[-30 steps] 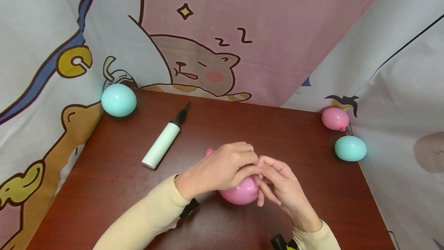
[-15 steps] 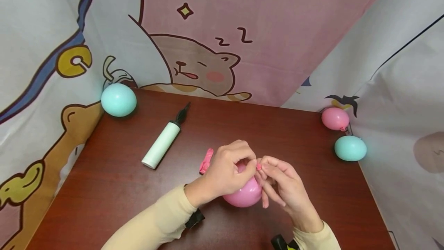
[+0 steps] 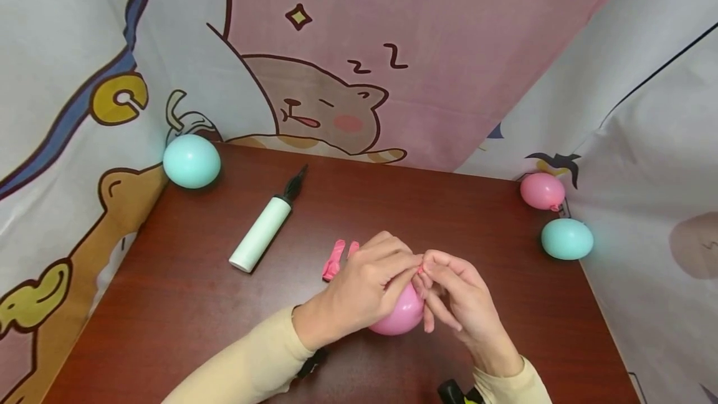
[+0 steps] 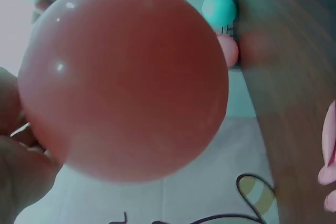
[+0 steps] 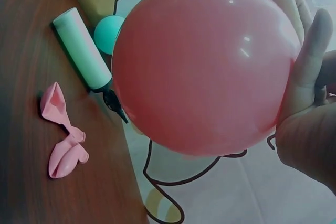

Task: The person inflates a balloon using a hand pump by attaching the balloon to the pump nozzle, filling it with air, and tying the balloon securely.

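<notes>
An inflated pink balloon (image 3: pixel 399 315) is held between the two hands, near the front middle of the table. My left hand (image 3: pixel 361 287) reaches over its top, thumb and fingers pinching at the balloon's neck. Opposite it, my right hand (image 3: pixel 464 298) pinches the same small neck between thumb and forefinger, its other fingers beside the balloon. Most of the neck is hidden by the fingertips. In both wrist views the round balloon (image 4: pixel 126 82) fills the middle. Close beyond the left hand lie two limp pink balloons (image 5: pixel 55 106), partly covered by that hand in the head view.
A white hand pump (image 3: pixel 261 234) with a black nozzle lies left of centre. One turquoise balloon (image 3: pixel 192 161) sits at the back left corner. At the right edge are a small pink balloon (image 3: pixel 542 191) and another turquoise balloon (image 3: pixel 566 239). Printed cloth walls (image 3: pixel 426 48) enclose the table.
My left hand has shifted slightly right, uncovering the limp balloons. Its fingers drew back, showing the neck, then closed over it again. The right hand has barely moved.
</notes>
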The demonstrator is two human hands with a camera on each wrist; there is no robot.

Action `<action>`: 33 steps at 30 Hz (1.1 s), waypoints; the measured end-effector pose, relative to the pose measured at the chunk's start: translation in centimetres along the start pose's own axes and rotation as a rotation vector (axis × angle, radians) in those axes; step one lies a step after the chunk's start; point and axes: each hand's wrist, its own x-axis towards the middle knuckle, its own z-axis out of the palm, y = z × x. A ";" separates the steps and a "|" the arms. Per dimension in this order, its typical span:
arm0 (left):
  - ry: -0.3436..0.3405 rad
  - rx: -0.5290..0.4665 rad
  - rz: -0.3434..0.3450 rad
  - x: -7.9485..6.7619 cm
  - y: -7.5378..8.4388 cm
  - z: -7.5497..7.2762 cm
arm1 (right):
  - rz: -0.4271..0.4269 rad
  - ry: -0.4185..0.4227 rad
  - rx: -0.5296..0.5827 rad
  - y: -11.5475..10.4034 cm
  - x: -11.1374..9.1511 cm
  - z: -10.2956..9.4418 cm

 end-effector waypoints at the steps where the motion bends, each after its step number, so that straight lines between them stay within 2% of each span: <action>1: -0.017 0.000 0.007 -0.1 0.0 -0.2 | 0.007 0.010 -0.005 0.0 0.0 0.0; 5: -0.098 -0.040 -0.027 0.0 -0.3 -0.7 | 0.039 0.030 -0.050 0.0 -0.1 0.1; 8: -0.148 -0.074 -0.051 0.3 -0.6 -1.1 | 0.049 0.008 -0.076 0.0 -0.1 0.2; 12: -0.199 -0.100 -0.050 0.6 -0.8 -1.5 | 0.040 -0.026 -0.071 0.1 -0.2 0.1; 15: -0.235 -0.090 -0.036 0.7 -0.5 -1.8 | 0.045 -0.038 -0.065 0.1 -0.2 0.1; 18: -0.258 -0.036 -0.011 0.7 -0.1 -2.0 | 0.045 -0.046 -0.065 0.0 -0.2 0.1; 21: -0.256 0.023 -0.003 0.8 0.3 -2.0 | 0.033 -0.044 -0.076 0.0 -0.1 0.2; 25: -0.229 0.085 -0.029 0.8 0.7 -1.6 | 0.049 0.019 -0.157 -0.1 -0.1 0.4; 29: -0.187 0.138 -0.059 0.5 1.0 -1.0 | 0.103 0.102 -0.246 0.1 -0.1 0.9; 33: -0.123 0.175 -0.050 0.1 1.1 -0.4 | 0.096 0.138 -0.245 0.1 -0.1 1.2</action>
